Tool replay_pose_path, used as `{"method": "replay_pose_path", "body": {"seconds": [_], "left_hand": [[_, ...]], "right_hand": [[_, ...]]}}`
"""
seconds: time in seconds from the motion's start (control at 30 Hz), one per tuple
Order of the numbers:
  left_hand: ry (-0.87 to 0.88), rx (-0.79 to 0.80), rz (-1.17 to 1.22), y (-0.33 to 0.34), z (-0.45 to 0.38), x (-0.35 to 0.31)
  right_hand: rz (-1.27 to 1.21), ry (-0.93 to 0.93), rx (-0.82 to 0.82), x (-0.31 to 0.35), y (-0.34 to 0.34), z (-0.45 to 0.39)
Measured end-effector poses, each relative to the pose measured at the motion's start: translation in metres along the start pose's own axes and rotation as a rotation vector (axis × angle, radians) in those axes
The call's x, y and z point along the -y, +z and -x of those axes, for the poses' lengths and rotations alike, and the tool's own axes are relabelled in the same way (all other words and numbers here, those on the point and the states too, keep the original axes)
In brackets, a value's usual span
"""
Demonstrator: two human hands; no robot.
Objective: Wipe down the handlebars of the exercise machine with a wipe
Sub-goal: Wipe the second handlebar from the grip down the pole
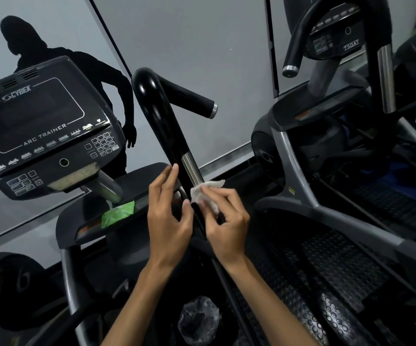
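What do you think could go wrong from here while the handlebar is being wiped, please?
The wipe is held only by the right hand's fingertips against the handlebar, so it could slip and fall. It covers just the lower metal band; the glossy upper bend might be missed. The green wipe pack sits at the tray's edge, where an elbow might knock it off.

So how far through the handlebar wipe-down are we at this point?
Nothing shows as finished; no surface reads as clearly wiped. In hand: the right hand presses the white wipe against the lower handlebar near its metal band, with the left hand alongside. Left: the glossy upper bend and the side grip.
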State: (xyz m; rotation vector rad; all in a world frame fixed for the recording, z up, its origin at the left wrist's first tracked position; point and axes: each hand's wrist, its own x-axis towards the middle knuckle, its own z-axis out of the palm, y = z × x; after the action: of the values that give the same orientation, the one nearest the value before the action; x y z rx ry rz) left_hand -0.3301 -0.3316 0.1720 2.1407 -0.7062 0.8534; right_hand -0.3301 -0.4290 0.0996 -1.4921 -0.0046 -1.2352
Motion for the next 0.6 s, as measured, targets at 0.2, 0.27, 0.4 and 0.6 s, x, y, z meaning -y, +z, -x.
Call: {"method": "replay_pose_path", "body": {"seconds": [0.2, 0.27, 0.4, 0.6], "left_hand": [[-0.114, -0.013, 0.078, 0.015, 0.019, 0.010], [-0.162, -0.055, 0.137, 0.016, 0.020, 0.009], [-0.150, -0.010, 0.131, 0.011, 0.027, 0.011], [-0.170, 0.009, 0.148, 0.014, 0.033, 0.013]], "right_hand": [[-0.033, 0.123, -0.022, 0.000, -0.004, -0.015], [-0.004, 0.061, 0.014, 0.009, 0.005, -0.006], [-0.036, 0.086, 0.043, 0.003, -0.001, 0.006], [-0.032, 0.070, 0.027, 0.013, 0.006, -0.004]]}}
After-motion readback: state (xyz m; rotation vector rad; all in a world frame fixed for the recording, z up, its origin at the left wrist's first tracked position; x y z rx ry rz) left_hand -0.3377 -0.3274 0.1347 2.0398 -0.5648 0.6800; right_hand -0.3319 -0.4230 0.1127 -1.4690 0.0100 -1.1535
